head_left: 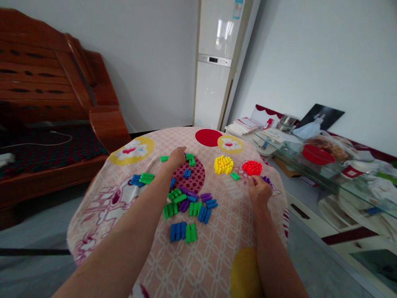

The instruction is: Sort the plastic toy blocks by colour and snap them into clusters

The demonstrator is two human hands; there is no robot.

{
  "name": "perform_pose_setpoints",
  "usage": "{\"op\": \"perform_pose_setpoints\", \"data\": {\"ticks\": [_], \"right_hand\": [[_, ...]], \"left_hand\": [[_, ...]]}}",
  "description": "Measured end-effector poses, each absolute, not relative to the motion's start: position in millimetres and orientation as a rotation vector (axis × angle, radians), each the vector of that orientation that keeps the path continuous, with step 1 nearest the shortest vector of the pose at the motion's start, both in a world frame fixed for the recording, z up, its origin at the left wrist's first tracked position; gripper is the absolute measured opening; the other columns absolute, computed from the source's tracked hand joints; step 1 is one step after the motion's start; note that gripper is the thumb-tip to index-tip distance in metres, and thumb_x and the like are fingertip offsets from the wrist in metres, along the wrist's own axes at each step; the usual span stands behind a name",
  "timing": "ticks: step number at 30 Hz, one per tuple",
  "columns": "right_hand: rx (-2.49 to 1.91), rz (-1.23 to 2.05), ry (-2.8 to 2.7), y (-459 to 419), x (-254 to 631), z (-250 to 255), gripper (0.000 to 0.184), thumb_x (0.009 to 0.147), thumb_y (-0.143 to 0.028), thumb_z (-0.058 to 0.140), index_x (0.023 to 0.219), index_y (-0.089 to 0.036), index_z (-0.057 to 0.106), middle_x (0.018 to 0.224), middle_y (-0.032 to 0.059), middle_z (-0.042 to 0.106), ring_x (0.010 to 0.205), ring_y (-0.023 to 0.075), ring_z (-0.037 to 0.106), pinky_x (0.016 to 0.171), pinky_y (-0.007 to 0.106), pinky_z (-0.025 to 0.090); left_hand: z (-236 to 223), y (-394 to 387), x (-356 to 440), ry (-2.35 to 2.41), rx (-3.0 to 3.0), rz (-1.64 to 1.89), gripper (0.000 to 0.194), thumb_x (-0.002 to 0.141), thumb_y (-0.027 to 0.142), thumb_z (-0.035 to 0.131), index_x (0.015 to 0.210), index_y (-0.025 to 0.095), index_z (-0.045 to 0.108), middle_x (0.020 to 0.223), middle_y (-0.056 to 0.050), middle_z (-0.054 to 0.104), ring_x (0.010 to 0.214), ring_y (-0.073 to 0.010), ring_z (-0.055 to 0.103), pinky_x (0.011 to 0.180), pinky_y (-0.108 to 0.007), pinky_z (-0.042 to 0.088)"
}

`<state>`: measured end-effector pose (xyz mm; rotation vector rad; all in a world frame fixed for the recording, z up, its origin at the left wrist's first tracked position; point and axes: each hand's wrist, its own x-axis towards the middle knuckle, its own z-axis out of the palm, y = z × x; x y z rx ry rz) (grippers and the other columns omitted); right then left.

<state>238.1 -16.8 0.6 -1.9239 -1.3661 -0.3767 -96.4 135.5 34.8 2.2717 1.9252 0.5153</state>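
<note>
My left hand reaches to the far part of the round table, its fingers drawn together beside some green plastic pieces. A speck of purple shows at its fingertips, but what they hold is hidden. My right hand is pinched on a small purple plastic piece, just in front of a heap of red plastic pieces. Partly behind that hand lies a purple group. To its left are a yellow heap and a lone green piece. Blue pieces, green and purple ones lie between my arms.
A patterned cloth covers the table. More blue and green pieces lie left of my left forearm. On the right, a glass-topped cabinet carries papers, a red bowl and bags. A wooden bench stands at left.
</note>
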Motion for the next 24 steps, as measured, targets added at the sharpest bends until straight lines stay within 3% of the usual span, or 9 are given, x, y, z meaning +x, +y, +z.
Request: {"op": "perform_pose_setpoints", "data": {"ticks": [5, 10, 15, 19, 24], "right_hand": [[-1.888, -0.371, -1.392, -15, 232, -4, 0.032, 0.086, -0.037, 0.052, 0.077, -0.016, 0.074, 0.064, 0.007, 0.067, 0.057, 0.0148, 0.048, 0.057, 0.026, 0.025], [-1.796, -0.218, -1.482, -16, 215, 4, 0.027, 0.085, -0.033, 0.053, 0.076, -0.016, 0.073, 0.069, 0.0076, 0.069, 0.06, 0.015, 0.053, 0.059, 0.026, 0.03], [-1.496, 0.364, -1.617, -23, 188, 12, 0.032, 0.084, -0.04, 0.054, 0.064, -0.018, 0.065, 0.059, 0.0019, 0.062, 0.053, 0.0135, 0.053, 0.054, 0.024, 0.035], [-1.338, 0.921, -1.458, -37, 176, 9, 0.033, 0.08, -0.049, 0.058, 0.072, -0.019, 0.068, 0.052, -0.002, 0.058, 0.04, 0.0117, 0.048, 0.04, 0.023, 0.033], [-1.349, 1.044, -1.327, -58, 193, 2, 0.028, 0.069, -0.045, 0.067, 0.072, -0.017, 0.069, 0.048, -0.002, 0.058, 0.039, 0.0122, 0.048, 0.038, 0.022, 0.034]], "left_hand": [[29, 135, -97, 1.976, 2.307, 0.361, 0.03, 0.078, 0.013, 0.058, 0.106, 0.011, 0.07, 0.114, -0.018, 0.069, 0.107, -0.0298, 0.064, 0.089, -0.034, 0.05], [34, 106, -94, 1.995, 2.285, 0.438, 0.026, 0.074, 0.021, 0.068, 0.099, 0.015, 0.07, 0.102, -0.012, 0.072, 0.1, -0.0275, 0.066, 0.085, -0.032, 0.052], [43, 47, -47, 1.457, 2.349, 0.756, 0.041, 0.069, 0.022, 0.073, 0.109, 0.014, 0.067, 0.1, -0.008, 0.071, 0.087, -0.0206, 0.067, 0.079, -0.03, 0.052], [37, -8, 5, 1.105, 2.333, 0.856, 0.048, 0.07, 0.016, 0.069, 0.118, 0.016, 0.063, 0.102, -0.007, 0.067, 0.076, -0.0153, 0.065, 0.072, -0.027, 0.053], [17, -41, 33, 1.0, 2.367, 0.894, 0.038, 0.071, 0.013, 0.067, 0.109, 0.016, 0.066, 0.098, -0.007, 0.066, 0.083, -0.0176, 0.065, 0.076, -0.03, 0.054]]}}
